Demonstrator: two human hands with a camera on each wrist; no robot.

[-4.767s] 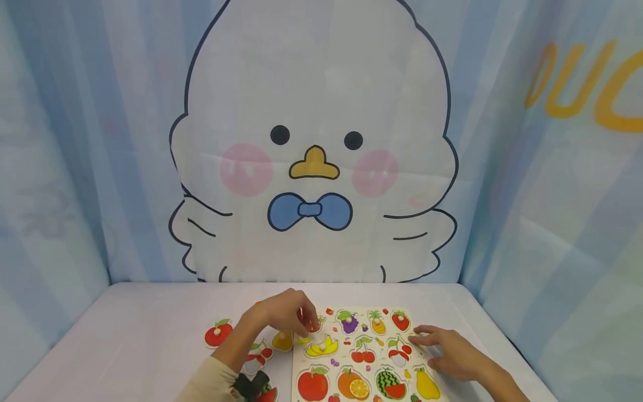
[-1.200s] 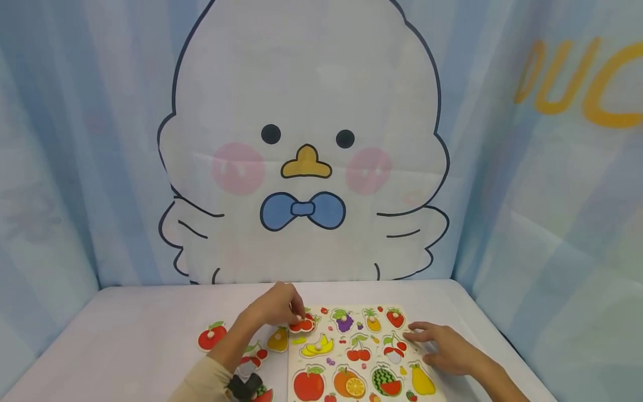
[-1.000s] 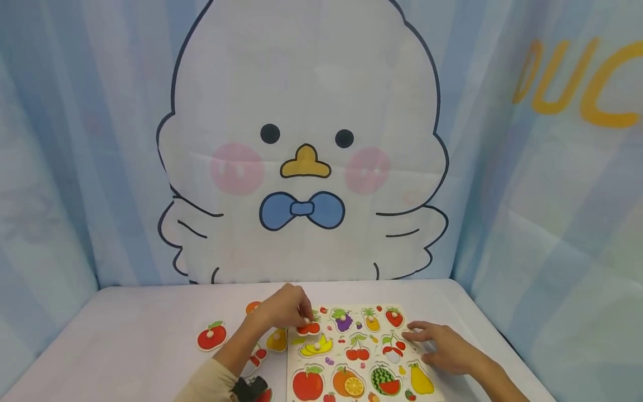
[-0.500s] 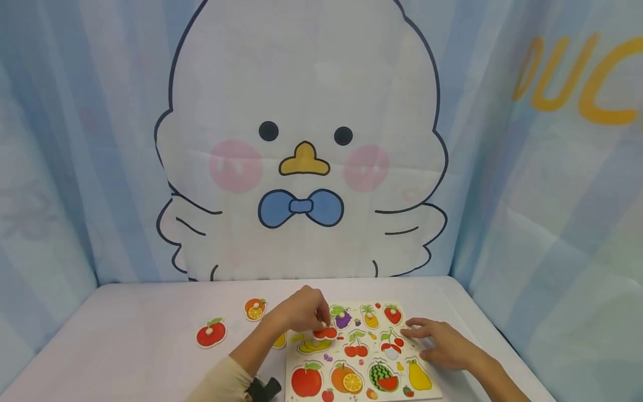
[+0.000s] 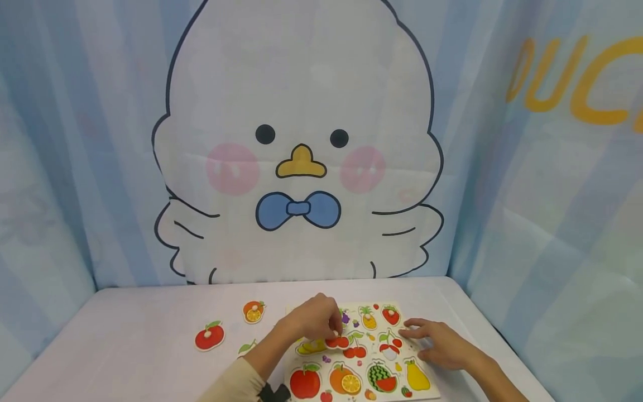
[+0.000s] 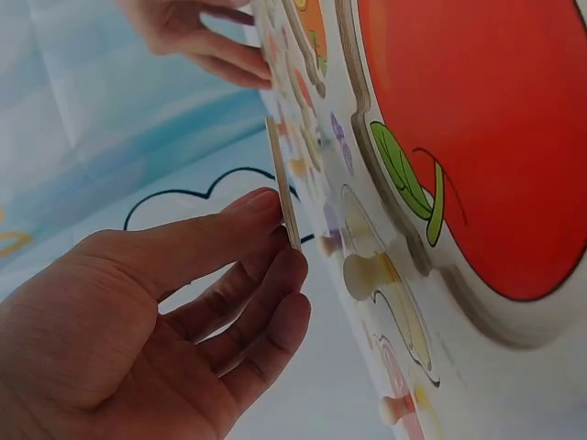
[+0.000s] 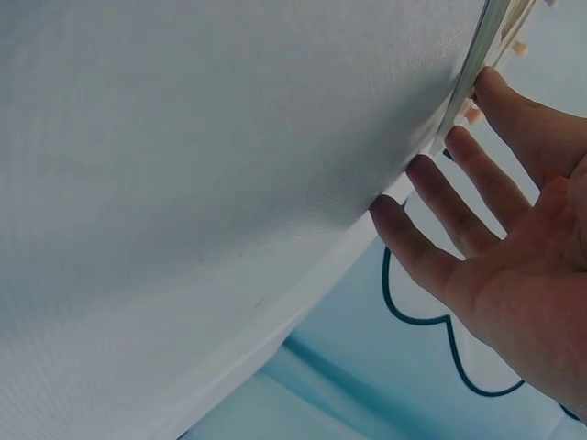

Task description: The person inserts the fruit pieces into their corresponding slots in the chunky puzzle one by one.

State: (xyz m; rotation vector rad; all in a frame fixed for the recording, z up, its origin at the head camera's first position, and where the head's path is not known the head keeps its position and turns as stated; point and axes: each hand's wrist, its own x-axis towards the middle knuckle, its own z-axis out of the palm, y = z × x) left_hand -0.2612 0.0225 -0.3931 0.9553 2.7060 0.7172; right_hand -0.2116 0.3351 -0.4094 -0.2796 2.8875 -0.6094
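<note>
My left hand pinches a cherry puzzle piece by its small knob, over the fruit puzzle board. The piece overlaps the left side of the board's cherry picture. In the left wrist view, the thin piece shows edge-on at the thumb and fingertips, close over the board's face. My right hand rests at the board's right edge with fingers spread. In the right wrist view, the fingertips of this hand touch the white tabletop and the board's side.
Left of the board lie an apple piece and an orange piece. A leafy piece is mostly hidden by my left forearm. Knobbed pineapple and strawberry pieces sit in the board's far row. A duck-printed curtain stands behind the table.
My left hand has carried the cherry piece from the board's far left corner rightward and nearer, to the cherry picture. My right hand stays at the board's edge.
</note>
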